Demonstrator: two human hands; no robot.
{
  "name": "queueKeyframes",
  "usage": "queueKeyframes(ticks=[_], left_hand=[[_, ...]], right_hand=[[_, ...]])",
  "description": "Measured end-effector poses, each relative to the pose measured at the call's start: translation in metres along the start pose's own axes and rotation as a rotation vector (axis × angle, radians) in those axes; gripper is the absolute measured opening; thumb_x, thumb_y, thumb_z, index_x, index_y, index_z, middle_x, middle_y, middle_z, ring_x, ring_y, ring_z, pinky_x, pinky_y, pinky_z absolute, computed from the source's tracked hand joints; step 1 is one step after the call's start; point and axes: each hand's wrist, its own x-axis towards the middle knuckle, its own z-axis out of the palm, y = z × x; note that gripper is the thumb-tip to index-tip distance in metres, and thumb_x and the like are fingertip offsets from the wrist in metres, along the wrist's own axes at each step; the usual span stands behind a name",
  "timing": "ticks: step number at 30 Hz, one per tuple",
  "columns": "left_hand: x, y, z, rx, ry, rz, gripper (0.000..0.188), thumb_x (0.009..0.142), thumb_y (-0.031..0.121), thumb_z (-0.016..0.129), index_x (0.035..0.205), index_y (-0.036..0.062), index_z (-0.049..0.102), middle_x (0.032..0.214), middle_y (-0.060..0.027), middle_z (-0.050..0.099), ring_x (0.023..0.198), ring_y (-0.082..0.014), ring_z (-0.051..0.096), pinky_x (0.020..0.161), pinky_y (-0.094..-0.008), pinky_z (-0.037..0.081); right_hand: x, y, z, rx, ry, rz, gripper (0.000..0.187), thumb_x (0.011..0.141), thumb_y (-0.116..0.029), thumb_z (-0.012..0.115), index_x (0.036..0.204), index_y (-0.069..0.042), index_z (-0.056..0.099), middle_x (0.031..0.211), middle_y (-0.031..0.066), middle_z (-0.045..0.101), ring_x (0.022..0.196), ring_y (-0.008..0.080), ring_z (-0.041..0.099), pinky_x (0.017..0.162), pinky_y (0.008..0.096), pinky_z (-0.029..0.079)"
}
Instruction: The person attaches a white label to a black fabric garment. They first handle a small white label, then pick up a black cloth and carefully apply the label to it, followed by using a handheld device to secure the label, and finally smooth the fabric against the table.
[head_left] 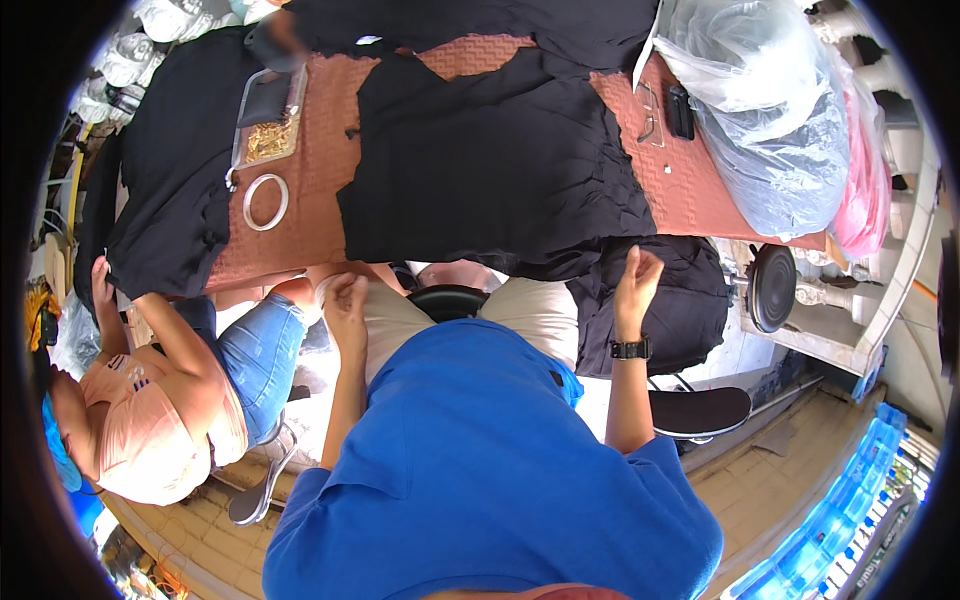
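Note:
A black cloth garment piece point(495, 165) lies spread out in front of me, its near edge hanging over the table's edge. Beyond that edge, on my side, my left hand point(346, 297) is held above my left thigh, its fingers curled together. Raised beside the near right corner of the cloth is my right hand point(637, 280), fingers bent in toward the thumb. Whether either hand pinches something small cannot be made out. Under the right hand, a heap of black fabric point(660, 305) hangs beside my right leg.
On the brown-covered table point(320, 140) are a clear tray point(268, 135) of small gold pieces, a white ring point(265, 202), eyeglasses point(648, 115) and a black case point(679, 110). Plastic-wrapped bundles point(770, 120) stand at right. A co-worker point(165, 420) at left handles black cloth point(170, 180). A stool point(700, 410) stands behind right.

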Motion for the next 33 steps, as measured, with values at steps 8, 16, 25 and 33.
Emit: queueKeyframes(ticks=[8,16,25,33], left_hand=[[0.047,-0.028,0.018,-0.121,-0.403,-0.153,0.039,0.089,0.008,0.074,0.122,-0.0055,0.056,0.118,-0.0111,0.061,0.111,-0.0168,0.060,0.098,-0.0285,0.046],[0.023,0.028,-0.001,0.212,0.026,0.337,0.022,0.105,0.023,0.057,0.106,0.0018,0.060,0.098,-0.0009,0.057,0.091,-0.0088,0.051,0.087,-0.0217,0.041],[0.003,0.066,-0.100,0.248,0.051,-0.016,0.029,0.106,0.027,0.057,0.088,0.0055,0.056,0.079,0.0055,0.051,0.072,-0.0036,0.041,0.065,-0.0195,0.034],[0.038,0.107,-0.042,0.536,0.056,0.514,0.016,0.094,0.008,0.068,0.109,0.0008,0.066,0.098,-0.0076,0.063,0.090,-0.0165,0.062,0.077,-0.0274,0.049]], right_hand=[[0.034,0.033,0.023,0.204,-0.059,-0.018,0.066,0.082,-0.005,0.075,0.138,0.001,0.040,0.131,0.0160,0.052,0.112,0.0240,0.053,0.095,0.0346,0.046],[0.025,-0.009,-0.011,0.175,-0.193,0.109,0.026,0.101,-0.023,0.065,0.093,-0.002,0.052,0.072,-0.0070,0.039,0.065,0.0046,0.032,0.054,0.0250,0.028],[-0.033,-0.067,-0.052,0.044,-0.336,-0.084,0.031,0.104,-0.022,0.061,0.083,-0.002,0.051,0.067,-0.0035,0.035,0.064,0.0060,0.028,0.054,0.0243,0.027],[0.004,-0.095,-0.020,-0.374,-0.229,-0.630,0.028,0.092,-0.016,0.070,0.113,0.002,0.061,0.101,0.0176,0.061,0.094,0.0375,0.056,0.086,0.0451,0.042]])
